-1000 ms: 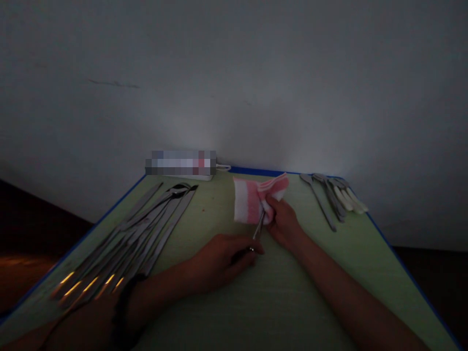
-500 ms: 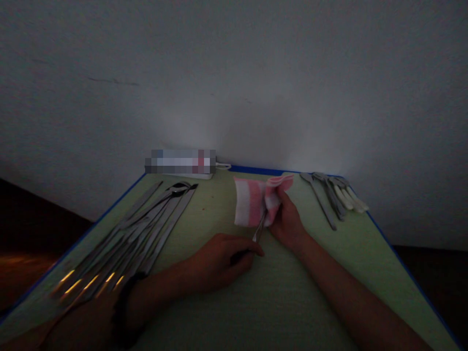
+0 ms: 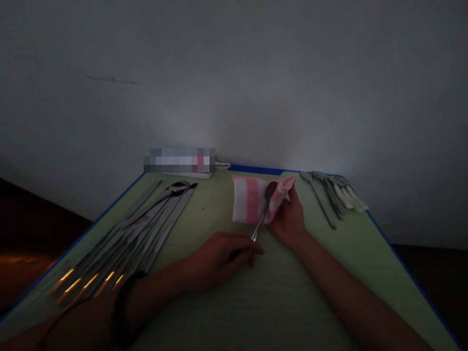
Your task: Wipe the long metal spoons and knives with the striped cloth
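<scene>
Left hand [image 3: 228,256]: grip closing around the handle of a spoon [image 3: 270,191], its bowl lying against the striped cloth [image 3: 246,199]. Right hand [image 3: 290,219]: grip holding that pink-and-white cloth above the tabletop [image 3: 292,292].

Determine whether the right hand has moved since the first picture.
Yes: the right hand has shifted slightly rightward, its fingers now closer to the spoons resting beyond.

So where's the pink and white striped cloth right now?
In the head view, the striped cloth is just right of centre, held in the right hand, left of the white-handled cutlery; the spoon in the left hand overlaps it.
</scene>
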Action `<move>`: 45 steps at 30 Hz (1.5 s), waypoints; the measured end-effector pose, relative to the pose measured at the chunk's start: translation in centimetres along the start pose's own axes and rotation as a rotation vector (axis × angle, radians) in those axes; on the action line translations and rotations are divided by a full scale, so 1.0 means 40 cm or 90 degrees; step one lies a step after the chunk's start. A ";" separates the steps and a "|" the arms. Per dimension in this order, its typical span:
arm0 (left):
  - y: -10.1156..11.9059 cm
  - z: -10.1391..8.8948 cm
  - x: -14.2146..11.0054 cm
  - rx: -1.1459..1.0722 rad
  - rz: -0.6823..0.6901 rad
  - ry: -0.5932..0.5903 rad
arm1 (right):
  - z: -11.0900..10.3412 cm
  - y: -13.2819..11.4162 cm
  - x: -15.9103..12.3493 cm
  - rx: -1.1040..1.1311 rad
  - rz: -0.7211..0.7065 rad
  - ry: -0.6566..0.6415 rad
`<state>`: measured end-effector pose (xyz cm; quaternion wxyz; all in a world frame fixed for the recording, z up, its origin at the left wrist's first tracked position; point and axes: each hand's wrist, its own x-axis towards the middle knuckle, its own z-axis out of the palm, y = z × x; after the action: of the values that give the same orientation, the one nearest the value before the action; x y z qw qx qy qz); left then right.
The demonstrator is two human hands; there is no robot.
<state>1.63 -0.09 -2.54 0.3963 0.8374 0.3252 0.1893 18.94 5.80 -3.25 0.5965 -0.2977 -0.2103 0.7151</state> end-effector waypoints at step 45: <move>0.008 -0.003 0.002 0.087 0.040 -0.047 | -0.006 0.020 0.009 -0.086 0.032 0.022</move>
<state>1.74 -0.14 -2.20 0.3436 0.8788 0.2960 0.1484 18.48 5.99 -4.01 0.5602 -0.3549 -0.2403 0.7089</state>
